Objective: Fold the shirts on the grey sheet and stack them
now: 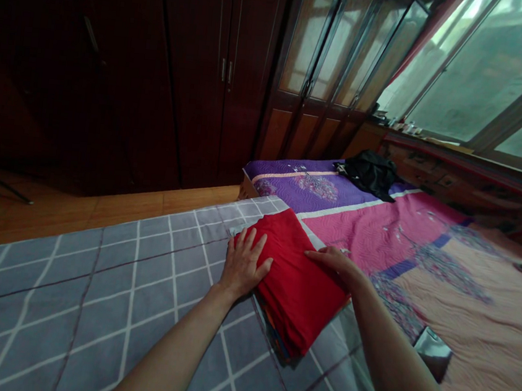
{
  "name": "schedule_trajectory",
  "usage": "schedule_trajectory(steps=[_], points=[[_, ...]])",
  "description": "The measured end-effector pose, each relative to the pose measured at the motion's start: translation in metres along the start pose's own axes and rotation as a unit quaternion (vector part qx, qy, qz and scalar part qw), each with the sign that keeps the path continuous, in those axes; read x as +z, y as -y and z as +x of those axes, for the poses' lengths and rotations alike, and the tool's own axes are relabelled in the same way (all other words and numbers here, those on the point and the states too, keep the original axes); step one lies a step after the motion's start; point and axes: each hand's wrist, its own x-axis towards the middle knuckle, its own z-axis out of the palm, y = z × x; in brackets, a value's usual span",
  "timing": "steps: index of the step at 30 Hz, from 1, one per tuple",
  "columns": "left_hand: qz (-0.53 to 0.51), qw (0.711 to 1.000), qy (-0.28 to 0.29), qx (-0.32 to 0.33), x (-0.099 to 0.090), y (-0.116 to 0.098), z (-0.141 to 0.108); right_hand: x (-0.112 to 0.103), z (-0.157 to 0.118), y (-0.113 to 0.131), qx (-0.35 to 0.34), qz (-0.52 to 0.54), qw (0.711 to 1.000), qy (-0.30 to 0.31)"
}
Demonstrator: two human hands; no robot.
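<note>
A folded red cloth [287, 273] lies on top of a stack of folded fabrics, whose darker, coloured edges show beneath it at the front. The stack rests on a grey checked sheet [149, 320]. My left hand [244, 265] is spread flat on the cloth's left edge, fingers apart. On the right side of the cloth, my right hand [331, 262] lies with its extended fingers touching the top. Part of that hand is turned away, and its lower fingers are hidden.
Beyond the checked sheet is a purple, pink and peach patterned bedcover [370, 222]. A black garment [370, 173] lies at its far end, and a dark shiny phone-like object [432, 352] at right. Dark wardrobes [194, 76] line the back; a window [479, 75] is at right.
</note>
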Motion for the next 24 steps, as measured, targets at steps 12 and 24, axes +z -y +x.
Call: schedule_trajectory(steps=[12, 24], points=[[-0.052, 0.982, 0.038, 0.18, -0.026, -0.042, -0.009, 0.007, -0.007, 0.001, -0.001, 0.0, 1.0, -0.008], [-0.087, 0.971, 0.16, 0.153, -0.043, -0.068, -0.042, 0.003, -0.012, 0.013, -0.019, -0.012, 1.0, 0.011]])
